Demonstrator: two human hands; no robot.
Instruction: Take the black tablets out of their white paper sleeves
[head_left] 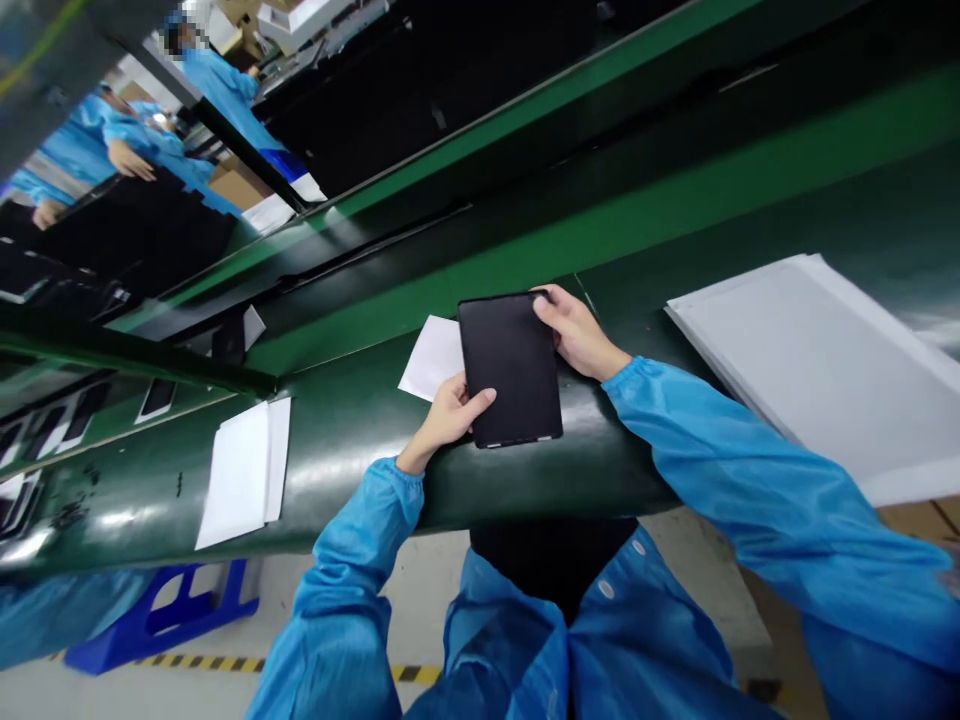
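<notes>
A black tablet (510,368) with a matte back is held up slightly from the dark green belt, tilted, with a small pale strip along its near edge. My left hand (448,417) grips its left edge, thumb across the face. My right hand (576,330) holds its far right corner. A white paper sheet (431,358) lies on the belt, partly hidden under the tablet. Both of my blue sleeves reach in from the bottom of the view.
The dark green conveyor belt (352,440) runs across the view. A white paper stack (240,475) lies left of my hands, and large pale sheets (810,370) lie to the right. Co-workers in blue smocks (217,90) stand beyond the belt. A blue stool (165,620) stands below.
</notes>
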